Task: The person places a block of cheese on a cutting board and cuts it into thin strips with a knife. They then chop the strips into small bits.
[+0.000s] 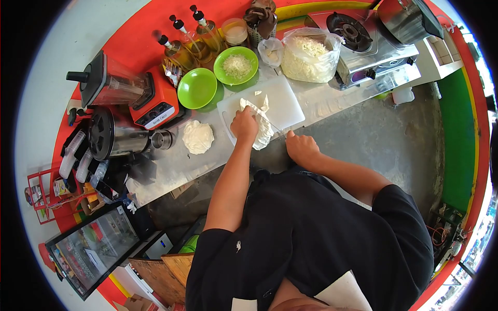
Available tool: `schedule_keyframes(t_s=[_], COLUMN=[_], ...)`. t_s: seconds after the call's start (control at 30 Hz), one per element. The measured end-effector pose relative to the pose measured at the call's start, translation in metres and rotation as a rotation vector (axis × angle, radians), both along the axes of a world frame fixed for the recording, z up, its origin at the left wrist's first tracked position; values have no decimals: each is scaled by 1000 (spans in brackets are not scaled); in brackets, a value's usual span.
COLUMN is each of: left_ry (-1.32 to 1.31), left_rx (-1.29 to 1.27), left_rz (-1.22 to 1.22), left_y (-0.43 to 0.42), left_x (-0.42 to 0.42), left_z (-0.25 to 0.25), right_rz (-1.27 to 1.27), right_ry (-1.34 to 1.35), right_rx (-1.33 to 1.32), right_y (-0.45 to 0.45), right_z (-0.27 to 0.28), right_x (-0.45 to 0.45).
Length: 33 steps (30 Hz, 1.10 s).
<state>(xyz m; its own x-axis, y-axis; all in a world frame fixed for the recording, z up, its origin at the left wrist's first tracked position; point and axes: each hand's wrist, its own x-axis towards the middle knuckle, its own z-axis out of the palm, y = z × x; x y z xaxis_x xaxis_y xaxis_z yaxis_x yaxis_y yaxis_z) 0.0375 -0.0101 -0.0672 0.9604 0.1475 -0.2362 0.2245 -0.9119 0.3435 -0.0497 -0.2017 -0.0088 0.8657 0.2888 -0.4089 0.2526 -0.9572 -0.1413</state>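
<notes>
My left hand (244, 125) presses with bent fingers on a pale, leafy piece that looks like cabbage (263, 136), at the near edge of a white cutting board (286, 101). My right hand (302, 147) is closed around a knife's handle, just off the board's near right corner. The knife's blade (262, 115) reaches left across the pale piece, close to my left fingertips. Small cut bits (265, 103) lie beyond the blade. A whole pale head (197, 137) rests on the metal counter left of the board.
Behind the board stand an empty green bowl (197, 88), a green bowl of shreds (236, 66) and a bag of shreds (309, 57). Oil bottles (199, 46) stand farther back. A red blender (155, 101) is at left, a gas stove (358, 46) at right.
</notes>
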Motion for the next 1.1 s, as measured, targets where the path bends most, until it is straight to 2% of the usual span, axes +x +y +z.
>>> schedule_keyframes(t_s=[0.37,0.53,0.87,1.1], left_ry=[14,43,11,49], left_rx=[-20,-39,-40,-24], left_rz=[28,45,44,71], left_y=[-1,2,1,3], left_x=[0,3,1,4], left_z=[-1,-2,-3,-3], right_rz=[16,31,-36,12], right_ry=[17,5,-78,-25], right_rx=[-70,1,144,80], right_y=[12,23,29,18], right_z=[-9,-13,-65,-31], right_x=[6,20,40,36])
